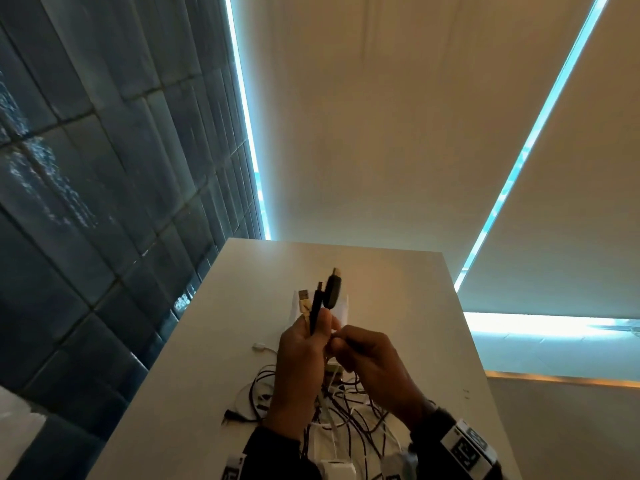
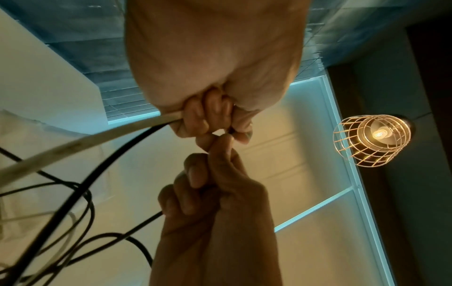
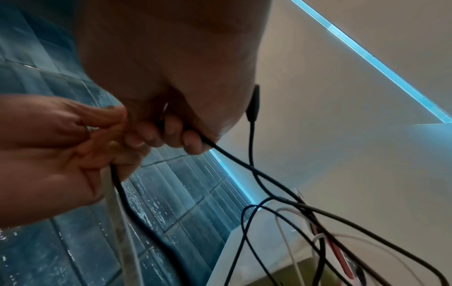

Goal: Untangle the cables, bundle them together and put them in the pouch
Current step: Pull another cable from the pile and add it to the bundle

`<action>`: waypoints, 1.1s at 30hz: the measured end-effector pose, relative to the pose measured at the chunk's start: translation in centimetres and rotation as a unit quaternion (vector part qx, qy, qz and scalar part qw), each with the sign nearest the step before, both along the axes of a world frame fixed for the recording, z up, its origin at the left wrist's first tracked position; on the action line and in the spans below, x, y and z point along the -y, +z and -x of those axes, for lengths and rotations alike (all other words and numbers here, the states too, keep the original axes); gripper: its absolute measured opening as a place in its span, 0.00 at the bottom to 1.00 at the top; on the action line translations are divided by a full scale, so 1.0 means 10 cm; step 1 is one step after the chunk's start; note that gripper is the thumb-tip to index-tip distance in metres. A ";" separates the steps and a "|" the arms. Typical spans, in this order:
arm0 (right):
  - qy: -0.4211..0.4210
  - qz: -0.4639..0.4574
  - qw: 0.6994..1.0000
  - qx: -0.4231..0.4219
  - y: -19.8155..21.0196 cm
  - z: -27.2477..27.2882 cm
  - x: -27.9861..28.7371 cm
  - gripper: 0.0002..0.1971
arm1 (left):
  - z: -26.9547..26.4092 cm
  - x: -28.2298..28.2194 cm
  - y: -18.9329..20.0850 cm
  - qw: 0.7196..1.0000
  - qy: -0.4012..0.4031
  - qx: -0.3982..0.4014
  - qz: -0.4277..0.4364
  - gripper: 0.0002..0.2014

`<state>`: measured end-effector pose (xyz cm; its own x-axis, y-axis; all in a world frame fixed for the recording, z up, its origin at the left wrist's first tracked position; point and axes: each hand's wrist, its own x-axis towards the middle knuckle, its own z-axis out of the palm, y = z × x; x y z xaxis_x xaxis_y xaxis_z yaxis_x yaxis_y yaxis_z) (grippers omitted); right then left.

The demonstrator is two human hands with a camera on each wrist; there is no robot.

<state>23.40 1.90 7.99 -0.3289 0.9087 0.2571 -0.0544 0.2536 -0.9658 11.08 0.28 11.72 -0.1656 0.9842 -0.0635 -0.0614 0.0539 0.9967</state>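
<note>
My left hand (image 1: 301, 344) is raised over the white table (image 1: 398, 289) and grips several cable ends upright: a white USB plug (image 1: 304, 301), a thin black plug (image 1: 317, 303) and a thicker black plug (image 1: 334, 289). The left wrist view shows the left hand (image 2: 208, 116) clenched round a flat white cable (image 2: 73, 145) and a black cable (image 2: 110, 160). My right hand (image 1: 360, 351) touches the left one, and its fingers (image 3: 171, 131) are curled round a black cable (image 3: 232, 154). The rest of the cables hang into a tangle (image 1: 346, 414) on the table under both hands.
A white flat thing (image 1: 343, 308) lies on the table behind the raised plugs; what it is I cannot tell. A white block (image 1: 337, 469) sits at the near edge among the cables. A dark tiled wall (image 1: 86, 202) runs along the left. A caged lamp (image 2: 371, 139) hangs overhead.
</note>
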 end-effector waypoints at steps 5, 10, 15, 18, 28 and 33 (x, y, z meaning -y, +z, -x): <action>0.024 0.032 0.998 0.040 -0.16 -0.04 -0.02 0.13 | 0.08 -0.06 0.04 0.998 0.057 0.027 -0.023 0.17; 0.002 0.059 0.994 0.094 -0.58 -0.11 -0.02 0.13 | 0.13 -0.05 0.12 0.983 0.053 0.173 -0.020 0.16; -0.013 0.061 0.990 0.125 -0.71 -0.09 -0.04 0.13 | 0.19 -0.02 0.13 0.986 0.060 0.152 -0.038 0.16; -0.018 0.070 0.989 0.127 -0.85 -0.10 -0.03 0.13 | 0.25 -0.01 0.17 0.982 0.043 0.176 -0.055 0.15; -0.069 0.104 0.968 0.219 -1.09 -0.20 0.03 0.14 | 0.45 0.05 0.24 0.968 0.014 0.249 -0.036 0.14; -0.140 0.139 0.980 0.033 -0.44 -0.10 -0.08 0.10 | 0.42 0.06 0.14 0.976 0.037 0.214 0.033 0.15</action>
<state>24.38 2.69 3.63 -0.0639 0.9976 -0.0257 0.0441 -0.0229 -0.9988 6.86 -0.30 13.10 -0.1814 0.9618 -0.2050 -0.4779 0.0959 0.8732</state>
